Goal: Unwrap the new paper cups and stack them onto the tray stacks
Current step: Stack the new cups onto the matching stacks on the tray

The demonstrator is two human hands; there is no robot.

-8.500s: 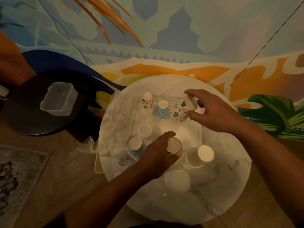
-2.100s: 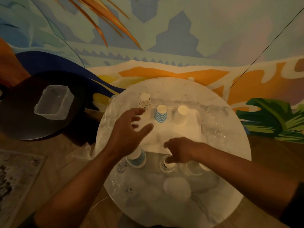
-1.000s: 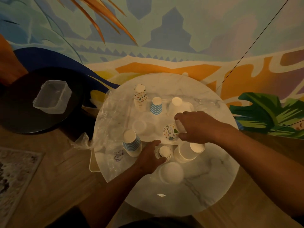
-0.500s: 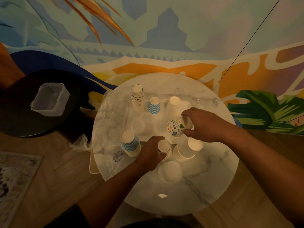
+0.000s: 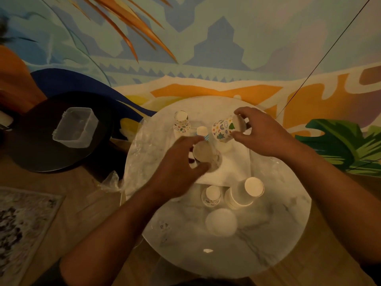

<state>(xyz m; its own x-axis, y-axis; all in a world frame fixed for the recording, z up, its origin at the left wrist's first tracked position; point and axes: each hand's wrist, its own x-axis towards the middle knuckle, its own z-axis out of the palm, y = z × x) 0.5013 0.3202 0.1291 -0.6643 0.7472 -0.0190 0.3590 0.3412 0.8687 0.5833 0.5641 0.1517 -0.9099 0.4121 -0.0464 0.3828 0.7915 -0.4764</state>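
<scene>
Round marble-look tabletop (image 5: pixel 268 240), pale w/ grey veining, glossy, carrying a flat white tray (image 5: pixel 231 172) towards the back. Right hand (image 5: pixel 266 135) is up over the tray's far side, thumb & fingers curled round a printed paper cup (image 5: pixel 223 129), tipped on its side, smooth white paper w/ little trees, rainbows & dots, base turned towards the palm. Left hand (image 5: pixel 181 164) hangs lower over the tray, blurred, fingers curled round a second cup (image 5: pixel 203 154) whose round pale end faces the camera; its pattern can't be made out. At the tray's back: a tall printed stack (image 5: pixel 181 123), upside down, and just beside it a blue-striped cup stack (image 5: pixel 203 132), partly hidden behind the left fingers. Near edge of the tray, on the marble: a short printed stack (image 5: pixel 212 196), then a wider plain white stack (image 5: pixel 245 193) leaning right, and nearer the camera a plain round white piece (image 5: pixel 221 221), too soft to tell what exactly. Crinkly clear plastic wrap (image 5: pixel 138 162) drapes off the table's left edge, more of it glinting on the right. Further left, well apart, a dark round table (image 5: pixel 41 157) w/ a clear rectangular plastic tub (image 5: pixel 75 126). Painted mural wall (image 5: pixel 226 48) behind, wood floor below.
</scene>
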